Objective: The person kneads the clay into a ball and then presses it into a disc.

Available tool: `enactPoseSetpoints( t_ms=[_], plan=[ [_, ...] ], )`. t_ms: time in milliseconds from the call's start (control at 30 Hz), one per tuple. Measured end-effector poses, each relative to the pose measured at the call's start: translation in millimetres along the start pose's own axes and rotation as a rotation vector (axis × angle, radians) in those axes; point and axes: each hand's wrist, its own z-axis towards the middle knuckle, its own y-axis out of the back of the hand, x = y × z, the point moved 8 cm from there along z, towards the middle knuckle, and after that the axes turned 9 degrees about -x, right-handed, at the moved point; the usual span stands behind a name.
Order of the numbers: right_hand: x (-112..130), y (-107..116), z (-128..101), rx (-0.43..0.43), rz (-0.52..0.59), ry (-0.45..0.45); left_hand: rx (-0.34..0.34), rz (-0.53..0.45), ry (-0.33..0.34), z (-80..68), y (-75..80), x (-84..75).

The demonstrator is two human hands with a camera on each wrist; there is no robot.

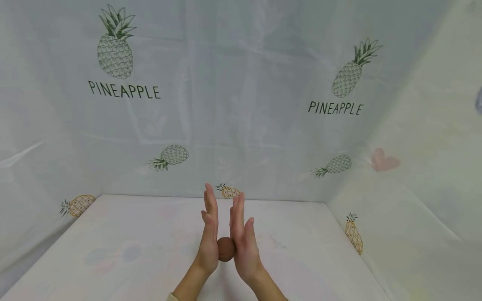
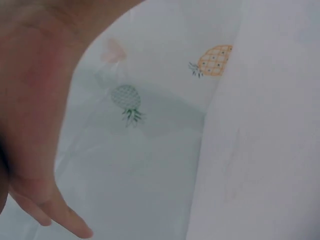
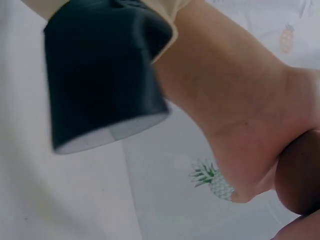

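The left hand (image 1: 209,240) and right hand (image 1: 244,246) press a brown ball (image 1: 226,250) between their palms — fingers straight — over the white table (image 1: 301,246).

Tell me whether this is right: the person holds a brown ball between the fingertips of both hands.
Wrong spot: the head view shows the brown ball low between the palms of the left hand and right hand. Both hands do hold it.

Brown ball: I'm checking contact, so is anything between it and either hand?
Nothing visible: in the head view, the brown ball sits between the left hand and the right hand, apparently touching both directly.
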Motion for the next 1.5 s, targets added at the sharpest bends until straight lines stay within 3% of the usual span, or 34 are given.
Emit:
enactPoseSetpoints(
  t_ms=[167, 633, 933, 1300, 1500],
  plan=[
    [8, 7, 0, -0.023, 0.012, 0.01, 0.039, 0.01, 0.029, -4.8, -10.7, 7.2],
    [3, 37, 6, -0.107, 0.009, -0.022, 0.139, -0.025, -0.052, -23.6, -42.8, -4.7],
    [-15, 27, 7, -0.07, 0.008, -0.044, 0.102, -0.02, -0.103, -18.7, -32.5, -13.5],
    [-12, 7, 2, -0.024, -0.032, -0.022, 0.006, 0.001, -0.001, -3.6, -7.8, -0.1],
    [-2, 9, 1, -0.048, -0.071, 0.02, 0.028, 0.013, 0.03, -5.8, -12.7, 9.7]
  ],
)
